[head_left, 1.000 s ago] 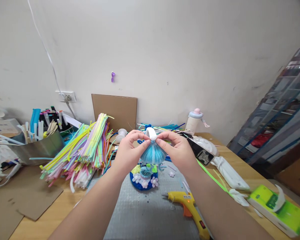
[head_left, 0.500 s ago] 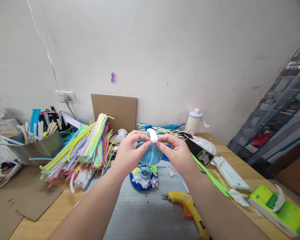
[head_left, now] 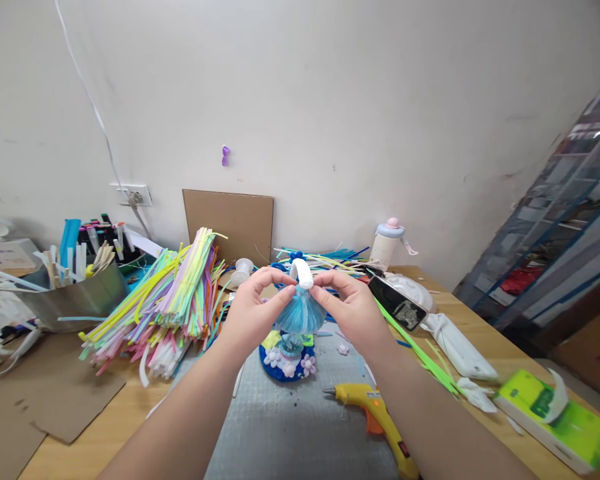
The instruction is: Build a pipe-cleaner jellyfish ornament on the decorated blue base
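Note:
Between my two hands is a fuzzy pipe-cleaner piece with a pleated light-blue skirt shape (head_left: 300, 315) and a thick white loop (head_left: 303, 273) on top. My left hand (head_left: 254, 303) is closed, pinching it with thumb and forefinger on the left side. From the right, my right hand (head_left: 349, 303) pinches near the lower end of the white loop. Dark-blue fuzz (head_left: 297, 255) shows behind the loop. Below and behind the piece stands a dark-blue round base (head_left: 280, 375) with fuzzy flowers (head_left: 289, 368); the piece partly hides it.
A yellow glue gun (head_left: 370, 400) lies on the grey cutting mat (head_left: 280, 433). Bundled pastel pipe cleaners (head_left: 180, 300) and a metal bin (head_left: 80, 300) are at left. On the right are a phone (head_left: 397, 301), a bottle (head_left: 386, 243) and a green tissue pack (head_left: 550, 417).
The light-blue piece has dropped slightly and covers more of the flowered base. My left fingertips have shifted a little left. Both hands keep their pinch.

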A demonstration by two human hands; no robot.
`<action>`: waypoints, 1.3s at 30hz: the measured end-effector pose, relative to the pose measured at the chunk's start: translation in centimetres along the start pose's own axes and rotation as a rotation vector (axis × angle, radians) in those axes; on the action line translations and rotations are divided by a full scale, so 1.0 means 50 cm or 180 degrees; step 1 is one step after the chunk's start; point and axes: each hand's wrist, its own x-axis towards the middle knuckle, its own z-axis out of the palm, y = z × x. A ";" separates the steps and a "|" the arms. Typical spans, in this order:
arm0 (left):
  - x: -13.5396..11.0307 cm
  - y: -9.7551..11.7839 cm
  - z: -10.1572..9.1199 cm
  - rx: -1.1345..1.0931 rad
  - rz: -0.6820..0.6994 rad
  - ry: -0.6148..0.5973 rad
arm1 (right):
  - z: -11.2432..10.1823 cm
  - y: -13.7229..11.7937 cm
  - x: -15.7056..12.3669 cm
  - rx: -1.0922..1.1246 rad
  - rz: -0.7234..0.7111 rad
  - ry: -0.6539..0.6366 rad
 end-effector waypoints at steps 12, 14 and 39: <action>-0.004 0.001 0.002 -0.0093 -0.0083 -0.0042 | -0.005 0.002 -0.004 0.0012 0.0086 0.0070; -0.002 0.004 0.004 -0.0059 -0.0023 0.0047 | -0.005 -0.001 -0.004 -0.0047 0.0038 0.0074; 0.130 0.053 -0.067 0.1518 0.2373 -0.1501 | 0.012 -0.031 -0.047 -0.1889 -0.1077 0.0817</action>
